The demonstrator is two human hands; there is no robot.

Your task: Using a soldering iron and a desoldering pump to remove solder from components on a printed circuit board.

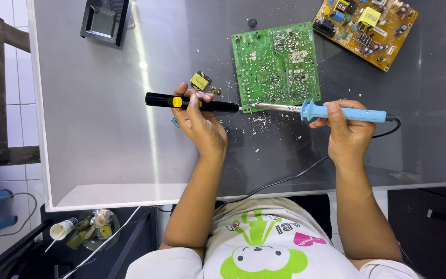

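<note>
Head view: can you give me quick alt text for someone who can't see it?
Seen from above, a person's left hand holds a black desoldering pump and the right hand a blue-handled soldering iron, their tips meeting at the lower edge of a green circuit board on a grey glass table. A yellow circuit board lies at the upper right.

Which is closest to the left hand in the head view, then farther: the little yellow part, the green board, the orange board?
1. Little yellow part, just above the left hand.
2. Green board, up and to its right.
3. Orange board, far top-right corner.
</note>
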